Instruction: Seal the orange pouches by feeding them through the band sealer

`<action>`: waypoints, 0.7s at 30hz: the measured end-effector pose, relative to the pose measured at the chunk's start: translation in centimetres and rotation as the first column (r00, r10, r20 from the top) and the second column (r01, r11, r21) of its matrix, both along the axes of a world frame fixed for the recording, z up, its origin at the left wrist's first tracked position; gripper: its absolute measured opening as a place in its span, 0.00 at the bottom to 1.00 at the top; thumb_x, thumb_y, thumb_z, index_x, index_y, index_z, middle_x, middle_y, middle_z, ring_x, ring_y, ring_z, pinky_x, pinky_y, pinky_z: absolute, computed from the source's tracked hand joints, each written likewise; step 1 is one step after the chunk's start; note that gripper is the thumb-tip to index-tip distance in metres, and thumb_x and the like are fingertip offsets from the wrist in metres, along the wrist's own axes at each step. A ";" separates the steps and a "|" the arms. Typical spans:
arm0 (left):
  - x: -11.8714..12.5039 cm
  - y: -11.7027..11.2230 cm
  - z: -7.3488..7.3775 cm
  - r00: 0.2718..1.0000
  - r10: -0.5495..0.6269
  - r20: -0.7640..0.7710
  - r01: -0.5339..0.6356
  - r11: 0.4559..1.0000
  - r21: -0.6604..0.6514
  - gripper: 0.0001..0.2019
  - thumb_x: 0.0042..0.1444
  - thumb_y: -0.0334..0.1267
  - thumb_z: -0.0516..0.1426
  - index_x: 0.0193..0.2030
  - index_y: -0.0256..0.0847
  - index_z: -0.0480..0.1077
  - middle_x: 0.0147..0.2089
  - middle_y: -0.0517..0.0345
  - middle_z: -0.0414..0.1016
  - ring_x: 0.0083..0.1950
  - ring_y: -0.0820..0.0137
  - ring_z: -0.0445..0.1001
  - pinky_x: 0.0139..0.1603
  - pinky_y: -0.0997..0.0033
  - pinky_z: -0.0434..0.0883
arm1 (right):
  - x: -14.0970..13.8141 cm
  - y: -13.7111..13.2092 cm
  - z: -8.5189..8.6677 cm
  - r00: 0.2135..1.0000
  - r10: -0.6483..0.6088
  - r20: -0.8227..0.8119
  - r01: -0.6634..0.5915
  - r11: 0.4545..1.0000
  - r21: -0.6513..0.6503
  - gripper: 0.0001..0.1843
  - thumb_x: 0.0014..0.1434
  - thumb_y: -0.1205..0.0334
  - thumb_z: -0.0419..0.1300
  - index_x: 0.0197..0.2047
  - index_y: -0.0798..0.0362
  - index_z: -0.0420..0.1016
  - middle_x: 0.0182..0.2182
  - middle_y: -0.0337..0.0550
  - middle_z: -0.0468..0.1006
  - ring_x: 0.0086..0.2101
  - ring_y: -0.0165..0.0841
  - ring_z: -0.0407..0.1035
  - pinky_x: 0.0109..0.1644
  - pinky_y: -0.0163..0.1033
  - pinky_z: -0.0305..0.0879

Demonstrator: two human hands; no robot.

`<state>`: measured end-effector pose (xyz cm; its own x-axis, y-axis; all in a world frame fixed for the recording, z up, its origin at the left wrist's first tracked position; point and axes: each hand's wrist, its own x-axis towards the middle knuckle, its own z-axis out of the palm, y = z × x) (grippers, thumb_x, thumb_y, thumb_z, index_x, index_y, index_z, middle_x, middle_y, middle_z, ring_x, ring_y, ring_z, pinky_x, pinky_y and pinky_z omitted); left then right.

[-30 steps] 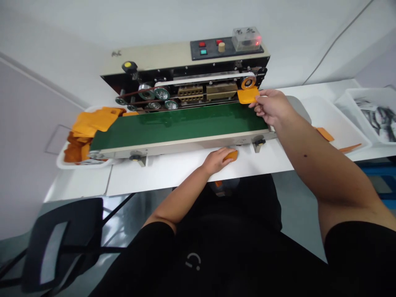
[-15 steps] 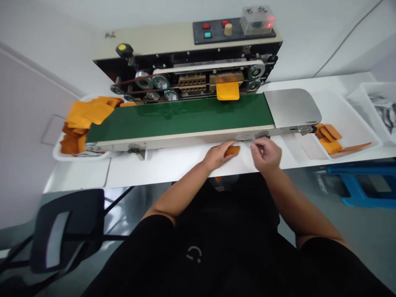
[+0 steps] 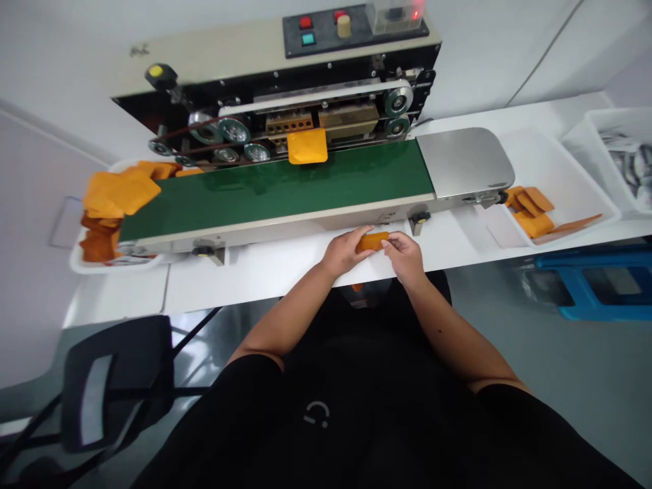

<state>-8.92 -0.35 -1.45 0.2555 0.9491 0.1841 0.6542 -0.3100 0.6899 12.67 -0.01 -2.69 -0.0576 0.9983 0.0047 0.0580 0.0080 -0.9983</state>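
An orange pouch point(image 3: 372, 242) lies folded or narrow between my hands, near the front of the white table. My left hand point(image 3: 346, 250) grips its left end, and my right hand point(image 3: 404, 257) pinches its right end. Beyond them stands a continuous band sealer point(image 3: 275, 92) with a green conveyor belt point(image 3: 275, 183). A flat orange pouch point(image 3: 307, 147) sits at the belt's far edge, its top caught in the sealer's bands. Neither hand touches the machine.
A white tray point(image 3: 76, 261) at the left holds a heap of orange pouches. Another white tray point(image 3: 575, 204) at the right holds several more. A white bin point(image 3: 601, 142) with silvery contents stands far right. A blue stool point(image 3: 601, 285) is on the floor; a black chair point(image 3: 117, 380) is at lower left.
My right hand has come in from the belt and joined my left on the orange pouch. The pouch in the sealer has travelled left along the belt.
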 end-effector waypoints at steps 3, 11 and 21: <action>0.1 0.2 -0.1 1.000 -0.002 0.013 0.003 1.000 -0.024 0.38 0.66 0.44 0.70 0.80 0.51 0.65 0.71 0.49 0.81 0.63 0.55 0.84 0.65 0.60 0.80 | -0.2 -0.2 -0.2 0.982 -0.121 -0.143 0.121 0.993 -0.012 0.18 0.66 0.44 0.71 0.43 0.48 0.74 0.26 0.34 0.75 0.26 0.30 0.70 0.31 0.35 0.68; 0.1 0.3 0.3 0.997 0.010 -0.080 -0.014 0.999 -0.043 0.26 0.71 0.44 0.65 0.73 0.47 0.70 0.64 0.48 0.85 0.58 0.57 0.86 0.59 0.61 0.81 | 0.1 -0.1 0.0 0.916 -0.126 -0.381 0.136 0.991 -0.001 0.25 0.68 0.38 0.70 0.53 0.45 0.68 0.34 0.34 0.82 0.26 0.30 0.78 0.31 0.36 0.76; 0.0 0.4 0.6 0.998 -0.033 -0.058 0.033 0.999 0.004 0.14 0.76 0.45 0.58 0.61 0.43 0.75 0.51 0.50 0.86 0.48 0.61 0.85 0.50 0.64 0.78 | 1.7 -0.3 6.2 0.956 -0.100 -0.275 0.142 0.980 0.139 0.17 0.62 0.50 0.76 0.45 0.49 0.78 0.27 0.36 0.81 0.26 0.33 0.79 0.33 0.40 0.81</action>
<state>-8.95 0.08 -0.84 0.2974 0.9390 0.1729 0.6826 -0.3357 0.6492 14.35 -0.33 3.48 0.0880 0.9834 0.1590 -0.1983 0.1737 -0.9646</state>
